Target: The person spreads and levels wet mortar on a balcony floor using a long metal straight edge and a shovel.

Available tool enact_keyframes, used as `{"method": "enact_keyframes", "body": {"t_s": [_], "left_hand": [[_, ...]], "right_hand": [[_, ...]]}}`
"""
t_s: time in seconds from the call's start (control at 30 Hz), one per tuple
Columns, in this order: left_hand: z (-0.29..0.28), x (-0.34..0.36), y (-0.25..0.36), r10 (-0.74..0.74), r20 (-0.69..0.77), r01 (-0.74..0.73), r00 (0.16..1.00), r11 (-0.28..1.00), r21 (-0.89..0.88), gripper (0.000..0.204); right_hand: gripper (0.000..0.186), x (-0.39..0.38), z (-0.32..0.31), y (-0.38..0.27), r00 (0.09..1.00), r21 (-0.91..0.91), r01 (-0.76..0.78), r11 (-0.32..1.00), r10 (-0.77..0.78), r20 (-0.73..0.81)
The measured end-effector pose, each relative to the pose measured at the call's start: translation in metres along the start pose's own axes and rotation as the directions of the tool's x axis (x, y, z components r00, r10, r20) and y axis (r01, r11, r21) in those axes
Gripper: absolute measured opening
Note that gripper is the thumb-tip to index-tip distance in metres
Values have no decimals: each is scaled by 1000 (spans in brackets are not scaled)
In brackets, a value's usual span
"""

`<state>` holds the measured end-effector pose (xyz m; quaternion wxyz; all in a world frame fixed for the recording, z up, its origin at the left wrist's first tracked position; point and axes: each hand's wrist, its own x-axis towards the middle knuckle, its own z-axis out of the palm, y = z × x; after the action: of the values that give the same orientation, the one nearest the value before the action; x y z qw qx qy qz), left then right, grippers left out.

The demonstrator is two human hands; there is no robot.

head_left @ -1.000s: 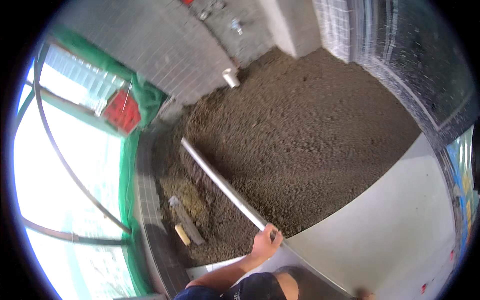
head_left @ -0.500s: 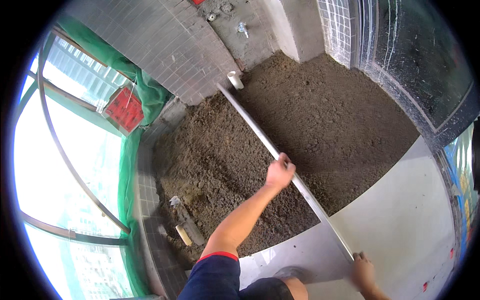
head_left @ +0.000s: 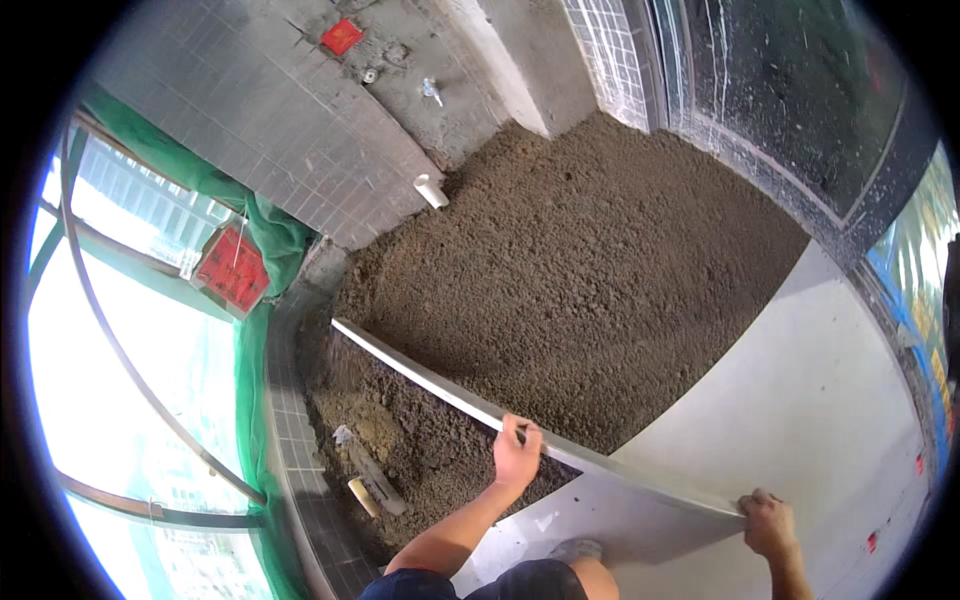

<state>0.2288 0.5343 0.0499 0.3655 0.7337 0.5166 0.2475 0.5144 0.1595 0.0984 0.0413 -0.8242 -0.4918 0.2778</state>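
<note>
A long silvery screed bar [head_left: 420, 374] lies slantwise over a brown bed of damp, crumbly mortar [head_left: 590, 250]. My left hand [head_left: 516, 455] is closed around it near its middle. At its near right end my right hand [head_left: 770, 522] grips it, over the pale grey slab. The bar's far end rests in the mortar close to the left wall. Beyond the bar the mortar looks fairly even; on the near left side it is loose and heaped. A trowel [head_left: 378, 478] with a cream handle lies on that loose part, left of my left arm.
A white pipe stub [head_left: 431, 191] stands at the tiled wall [head_left: 290, 150], with a metal tap [head_left: 431, 92] above. Green netting [head_left: 254, 400] and a bright window line the left. A dark glass panel [head_left: 800, 110] rises at the right. The pale slab [head_left: 780, 370] borders the mortar.
The bar's far end has swung left and nearer, from beside the pipe stub to the left wall. Both hands moved with it, still gripping. Mortar it crossed now looks more even.
</note>
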Motion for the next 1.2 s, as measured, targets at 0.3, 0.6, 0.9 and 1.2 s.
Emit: {"method": "enact_keyframes", "body": {"t_s": [0.3, 0.6, 0.9, 1.2], "left_hand": [[39, 137, 28, 181, -7, -181, 983, 983, 42, 18], [58, 52, 72, 189, 241, -208, 952, 977, 52, 21], [144, 103, 134, 345, 317, -346, 883, 937, -55, 26], [125, 218, 109, 255, 260, -293, 931, 948, 122, 30]], "right_hand": [[34, 15, 23, -91, 976, 93, -199, 976, 206, -74], [39, -67, 55, -19, 913, 223, -317, 922, 360, -189], [38, -55, 22, 15, 898, 102, -399, 911, 411, -159], [37, 65, -47, -5, 940, 113, -292, 950, 307, -152]]}}
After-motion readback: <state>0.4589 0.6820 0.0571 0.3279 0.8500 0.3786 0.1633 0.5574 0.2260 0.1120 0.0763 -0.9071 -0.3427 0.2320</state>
